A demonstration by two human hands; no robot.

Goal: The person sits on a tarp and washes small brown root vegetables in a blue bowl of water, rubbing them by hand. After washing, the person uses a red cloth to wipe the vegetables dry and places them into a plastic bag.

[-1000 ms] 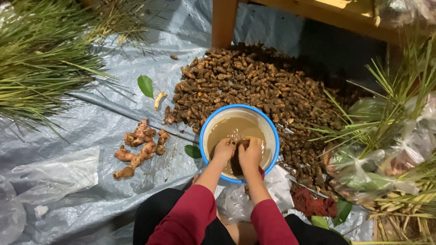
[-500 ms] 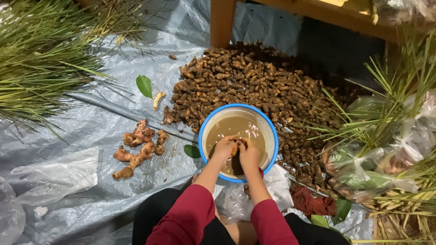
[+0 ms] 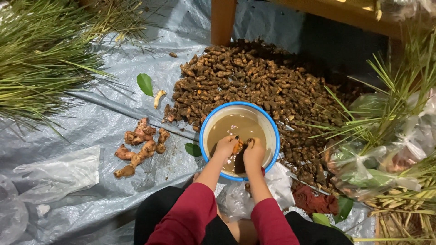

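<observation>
Root (image 3: 237, 146) held over the muddy water in the blue-rimmed bowl (image 3: 206, 131).
We pinch it between our left hand (image 3: 225, 146) and right hand (image 3: 254, 152), both closed on it, so dirt drops into the water; the unwashed pile (image 3: 254, 86) lies just behind.

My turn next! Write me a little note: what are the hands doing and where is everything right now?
Left hand and right hand: both in the blue-rimmed round basin of muddy brown water, sharing a grip on one small orange root piece.
Done: a few paler, cleaner roots lie on the grey plastic sheet, left of the basin.
Left: the big heap of dirty brown roots behind the basin.
</observation>
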